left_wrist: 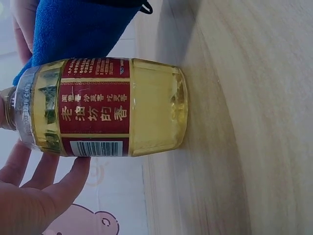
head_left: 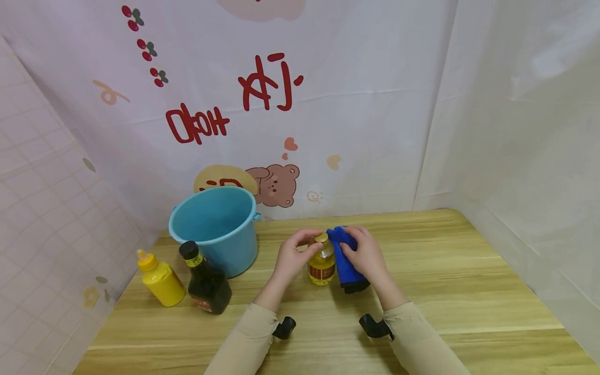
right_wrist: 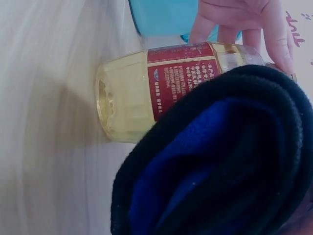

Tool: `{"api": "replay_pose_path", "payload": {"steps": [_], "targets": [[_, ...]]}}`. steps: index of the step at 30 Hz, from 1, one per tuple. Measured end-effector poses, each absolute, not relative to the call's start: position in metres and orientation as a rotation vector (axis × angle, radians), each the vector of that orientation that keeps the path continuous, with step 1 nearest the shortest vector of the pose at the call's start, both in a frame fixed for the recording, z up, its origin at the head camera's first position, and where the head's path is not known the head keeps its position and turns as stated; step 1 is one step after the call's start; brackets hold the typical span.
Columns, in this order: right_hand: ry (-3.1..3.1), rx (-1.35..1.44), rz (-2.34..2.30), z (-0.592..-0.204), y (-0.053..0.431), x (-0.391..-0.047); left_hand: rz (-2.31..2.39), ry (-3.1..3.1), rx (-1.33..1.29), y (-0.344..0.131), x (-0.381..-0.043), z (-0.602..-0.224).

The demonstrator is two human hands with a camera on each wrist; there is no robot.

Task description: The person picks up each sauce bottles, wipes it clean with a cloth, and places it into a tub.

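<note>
A bottle of yellow cooking oil point(head_left: 321, 268) with a red label point(left_wrist: 95, 98) stands upright on the table. My left hand point(head_left: 295, 252) holds it by the neck; the thumb is at the gold cap point(head_left: 321, 237) and the other fingers lie behind the bottle. A folded blue cloth point(head_left: 346, 260) with a black edge hangs from my right hand point(head_left: 367, 252), which grips it against the bottle's right side. In the right wrist view the cloth's black hem point(right_wrist: 124, 186) covers part of the bottle and most of the right hand.
A light blue bucket point(head_left: 241, 247) stands at the back left. In front of it are a dark sauce bottle point(head_left: 211, 286) with a black cap and a yellow squeeze bottle point(head_left: 164, 285). Printed white sheeting point(head_left: 365, 130) rises behind the wooden table point(head_left: 445, 291).
</note>
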State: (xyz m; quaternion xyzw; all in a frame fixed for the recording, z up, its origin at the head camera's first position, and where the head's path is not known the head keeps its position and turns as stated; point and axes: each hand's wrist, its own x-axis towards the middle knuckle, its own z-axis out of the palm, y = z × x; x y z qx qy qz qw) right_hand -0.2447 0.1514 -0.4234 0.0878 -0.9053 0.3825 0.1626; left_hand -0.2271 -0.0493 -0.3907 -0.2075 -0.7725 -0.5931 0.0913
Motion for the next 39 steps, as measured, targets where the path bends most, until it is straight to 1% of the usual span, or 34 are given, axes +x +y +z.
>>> {"api": "replay_pose_path", "payload": {"steps": [8,17,24,29,34,39], "targets": [[-2.687,0.220,1.020,-0.438,0.152,-0.246,-1.814,-2.292,-0.597,-0.050,-0.227,-0.391],[-2.854,0.257,0.849,-0.449,0.152,-0.250,-1.805,-2.292,-0.589,-0.049,-0.227,-0.393],[-2.885,0.282,0.801,-0.454,0.155,-0.253,-1.795,-2.290,-0.590,-0.050,-0.246,-0.421],[-2.828,0.258,0.894,-0.446,0.167,-0.254,-1.776,-2.304,-0.590,-0.050,-0.252,-0.427],[-2.656,0.244,1.034,-0.425,0.178,-0.254,-1.772,-2.310,-0.592,-0.051,-0.252,-0.427],[-2.477,0.262,1.103,-0.405,0.176,-0.250,-1.767,-2.327,-0.592,-0.051,-0.252,-0.426]]}}
